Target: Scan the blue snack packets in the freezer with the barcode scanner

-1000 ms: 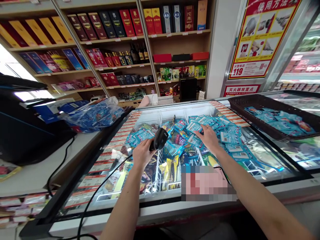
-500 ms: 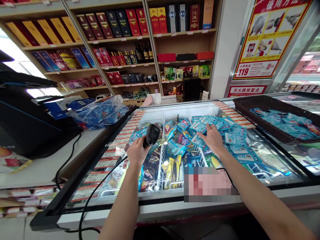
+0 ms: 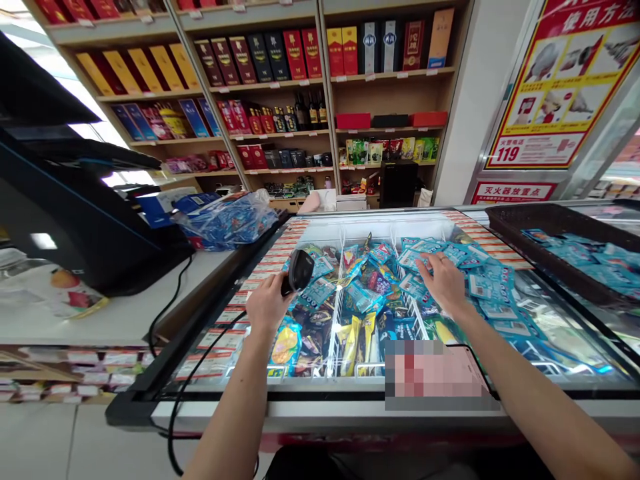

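Note:
My left hand (image 3: pixel 267 303) is wrapped round the handle of a black barcode scanner (image 3: pixel 301 269), held above the left part of the chest freezer (image 3: pixel 350 415). The scanner's cord (image 3: pixel 197 367) trails down past the freezer's front left corner. My right hand (image 3: pixel 444 283) rests with spread fingers at the left side of many flat blue packets (image 3: pixel 493 287), which lie overlapping on the glass lid. Its fingertips touch packets near the middle. Near my right forearm lies a phone (image 3: pixel 473 373), its screen blurred out.
Under the glass, wire baskets (image 3: pixel 336 327) hold wrapped ice creams (image 3: pixel 353 343). A brown tray (image 3: pixel 570 267) with more blue packets stands at right. On the left counter are a bag of blue packets (image 3: pixel 225 220) and a black machine (image 3: pixel 85 220). Shelves (image 3: pixel 280 87) stand behind.
The view has turned left, so the scene sits further right. My left hand and the scanner have shifted slightly left over the freezer. My right hand stays at the blue packets.

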Demonstrator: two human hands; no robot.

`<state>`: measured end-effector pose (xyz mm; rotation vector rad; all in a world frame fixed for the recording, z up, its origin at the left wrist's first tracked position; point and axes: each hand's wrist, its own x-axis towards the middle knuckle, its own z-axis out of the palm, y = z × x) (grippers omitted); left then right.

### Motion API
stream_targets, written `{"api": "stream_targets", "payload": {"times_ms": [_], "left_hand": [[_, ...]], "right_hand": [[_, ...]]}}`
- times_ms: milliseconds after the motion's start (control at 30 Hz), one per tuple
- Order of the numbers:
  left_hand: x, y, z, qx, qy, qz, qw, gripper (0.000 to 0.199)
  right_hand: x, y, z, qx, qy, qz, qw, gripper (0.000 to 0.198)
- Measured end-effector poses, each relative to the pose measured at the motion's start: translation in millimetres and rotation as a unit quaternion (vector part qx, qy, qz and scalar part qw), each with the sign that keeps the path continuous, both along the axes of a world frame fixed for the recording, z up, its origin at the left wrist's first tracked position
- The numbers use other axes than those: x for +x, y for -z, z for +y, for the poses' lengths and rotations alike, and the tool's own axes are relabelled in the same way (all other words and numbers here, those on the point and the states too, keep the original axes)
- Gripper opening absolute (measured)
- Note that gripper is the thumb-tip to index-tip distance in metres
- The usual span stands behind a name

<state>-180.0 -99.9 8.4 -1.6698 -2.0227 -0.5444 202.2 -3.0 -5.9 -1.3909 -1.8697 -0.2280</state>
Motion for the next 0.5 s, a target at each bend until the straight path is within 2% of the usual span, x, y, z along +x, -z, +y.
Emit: {"api": "stream_targets", "payload": {"times_ms": [133,267,400,500], "left_hand": [[-16,8.4,-11,0.008,-0.068,-0.058,0.996,0.037],[-28,11.9,-9,0.012,-0.088,-0.091,0.992,0.038],[-38,15.2,-7,0.033,-0.094,-0.104,0.99,0.038],[-41,15.7,-9,0.074,-0.119,-0.119,0.983,0.037]], "right_hand": [[-24,-4,-4,-0.015,-0.104,-0.08,0.991,0.035],[-64,-7,-6,-0.05,-0.223,-0.157,0.961,0.032],[-120,-2,-9,-0.084,-0.291,-0.175,0.937,0.039],[-163,6,-10,-0.097,-0.3,-0.167,0.934,0.053]]}}
